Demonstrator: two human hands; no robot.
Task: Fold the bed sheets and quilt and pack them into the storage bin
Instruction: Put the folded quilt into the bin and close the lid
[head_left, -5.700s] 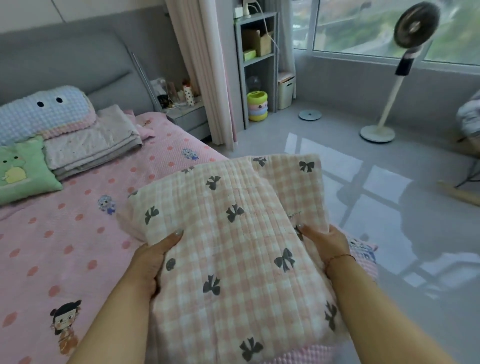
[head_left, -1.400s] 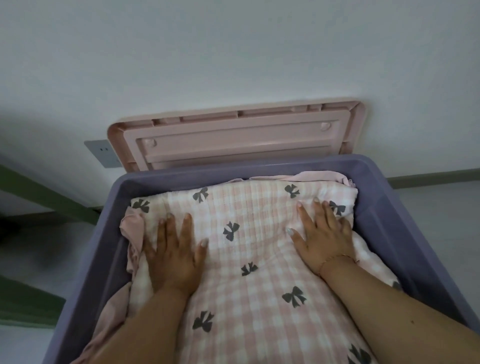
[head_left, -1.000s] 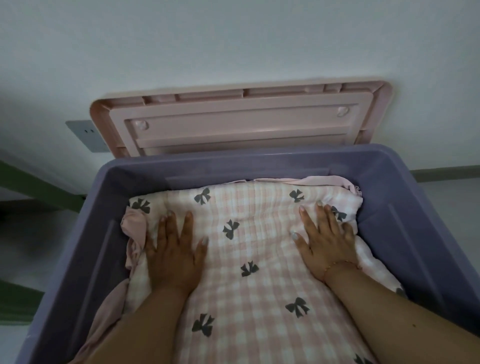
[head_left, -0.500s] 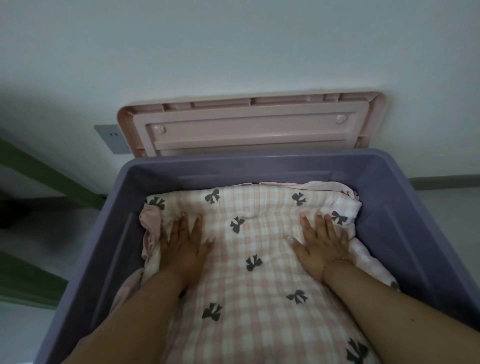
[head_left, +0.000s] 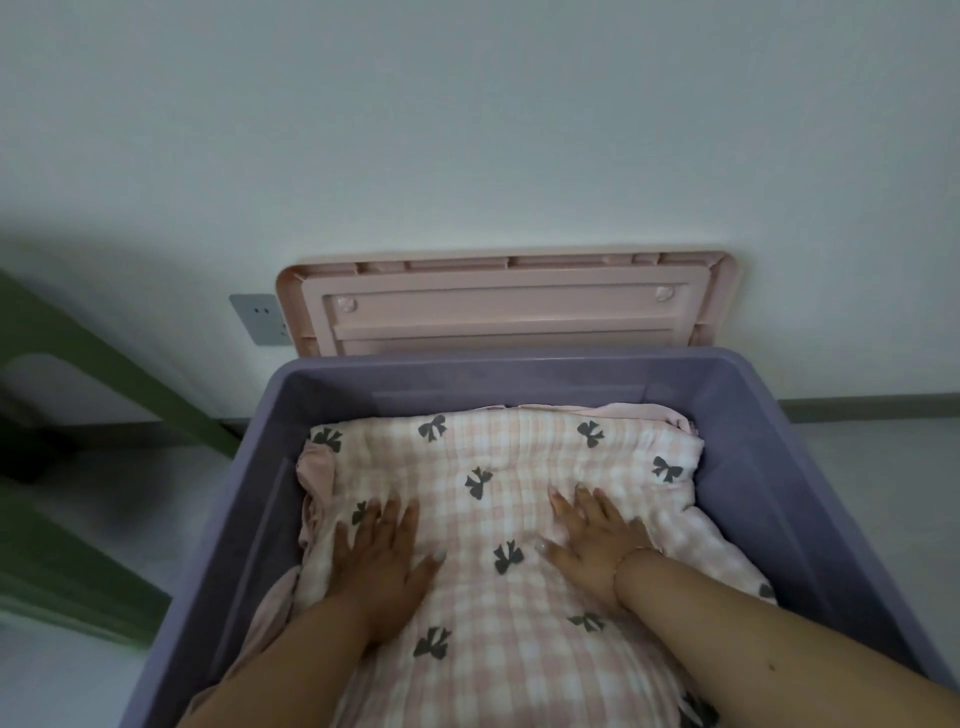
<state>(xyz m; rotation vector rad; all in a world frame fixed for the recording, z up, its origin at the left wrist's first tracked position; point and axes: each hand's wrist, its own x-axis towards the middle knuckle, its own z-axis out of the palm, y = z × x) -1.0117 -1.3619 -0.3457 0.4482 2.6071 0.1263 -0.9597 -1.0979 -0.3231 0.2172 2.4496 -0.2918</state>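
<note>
Both palms are laid flat on the folded gingham quilt, with nothing gripped: the left hand is spread with fingers extended, and the right hand is likewise flattened, fingers splayed forward. A thin bracelet is worn at the right wrist. Between and ahead of the two hands the pink-and-white checked fabric, printed with dark grey bows, is puffed up slightly (it is dented where the palms bear on it). The quilt is lodged inside the lilac storage bin, whose walls surround the hands on every side. Plain pink sheet fabric is seen bunched just outside the left hand along the bin's left wall, and another strip of it peeks out beyond the quilt's far right corner. Beyond the fingertips, behind the bin's far rim, a pink lid is propped upright against the white wall. A grey wall socket is partly covered by the lid's left edge. Farther left of the left hand, green furniture is blurred.
</note>
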